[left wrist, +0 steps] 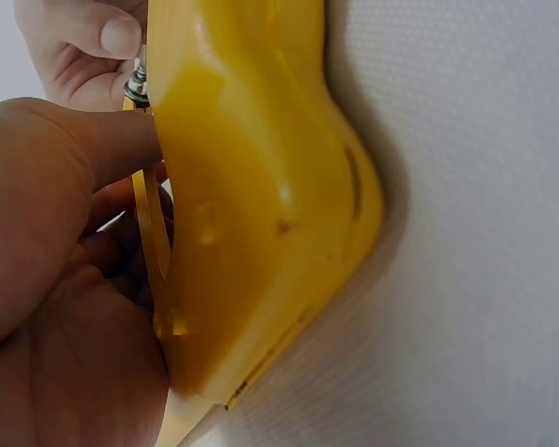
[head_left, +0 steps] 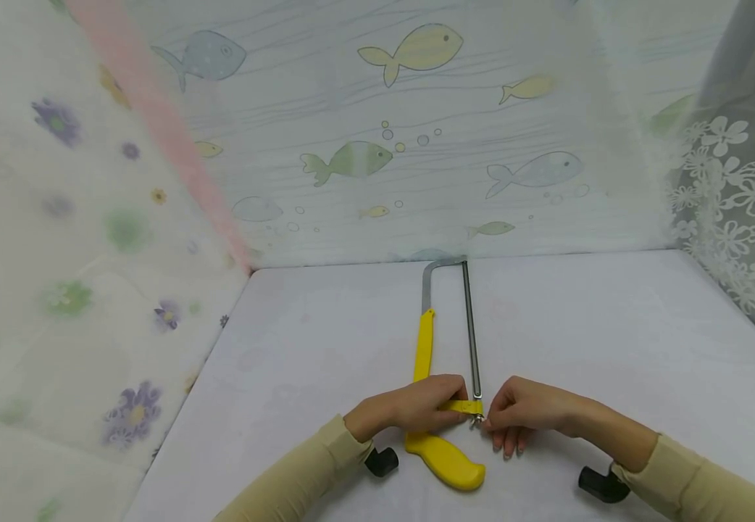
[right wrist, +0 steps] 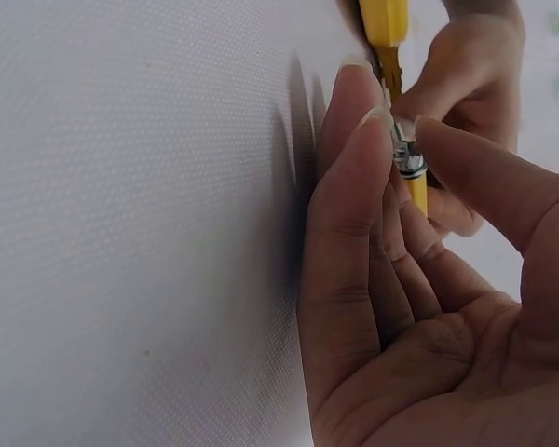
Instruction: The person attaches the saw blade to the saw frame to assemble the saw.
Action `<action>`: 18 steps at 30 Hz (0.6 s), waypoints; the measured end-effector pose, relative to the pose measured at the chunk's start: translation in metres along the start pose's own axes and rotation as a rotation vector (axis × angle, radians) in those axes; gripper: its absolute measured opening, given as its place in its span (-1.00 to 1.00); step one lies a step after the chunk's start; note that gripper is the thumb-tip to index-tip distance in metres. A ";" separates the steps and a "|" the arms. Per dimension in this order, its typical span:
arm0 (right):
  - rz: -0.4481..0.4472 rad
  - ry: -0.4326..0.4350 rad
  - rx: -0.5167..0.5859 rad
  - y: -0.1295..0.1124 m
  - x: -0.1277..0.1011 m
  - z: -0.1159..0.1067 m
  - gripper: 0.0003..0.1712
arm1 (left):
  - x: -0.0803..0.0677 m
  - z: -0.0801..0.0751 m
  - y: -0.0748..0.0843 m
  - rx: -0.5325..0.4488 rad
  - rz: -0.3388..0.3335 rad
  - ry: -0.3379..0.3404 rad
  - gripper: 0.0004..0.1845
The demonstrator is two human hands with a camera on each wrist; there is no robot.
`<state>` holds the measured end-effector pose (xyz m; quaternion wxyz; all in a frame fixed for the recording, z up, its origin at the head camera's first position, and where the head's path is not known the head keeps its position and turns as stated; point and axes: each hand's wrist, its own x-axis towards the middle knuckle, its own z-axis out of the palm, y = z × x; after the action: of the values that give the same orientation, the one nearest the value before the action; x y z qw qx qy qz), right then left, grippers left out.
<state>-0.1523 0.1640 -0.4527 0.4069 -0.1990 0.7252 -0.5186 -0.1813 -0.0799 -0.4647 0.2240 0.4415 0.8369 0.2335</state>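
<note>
At lower centre of the frame, a yellow hacksaw [head_left: 444, 406] lies flat on the white counter [head_left: 612, 341]. Left hand [head_left: 410, 407] grips the frame near the handle w/ curled fingers; right hand [head_left: 524, 415] pinches the small metal nut [right wrist: 408, 158] (thumb & fingertips) at the blade end.

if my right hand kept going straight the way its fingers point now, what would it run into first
The right hand points leftward and already pinches the small metal nut at the blade's end. Straight on, it would probably meet the hacksaw's yellow frame first, then the left hand gripping it.
</note>
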 end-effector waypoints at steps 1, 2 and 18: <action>-0.002 0.000 0.001 0.000 0.000 0.000 -0.72 | 0.000 0.000 0.000 0.001 0.000 0.000 -0.89; -0.004 0.001 0.003 0.000 -0.001 0.000 -0.73 | 0.000 0.000 0.000 0.001 0.001 0.001 -0.89; 0.012 0.048 -0.020 0.000 0.001 0.001 -0.76 | 0.001 0.002 -0.003 -0.007 0.007 0.000 -0.89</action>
<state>-0.1518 0.1631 -0.4533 0.3905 -0.1860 0.7410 -0.5136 -0.1830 -0.0799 -0.4679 0.2246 0.4434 0.8347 0.2372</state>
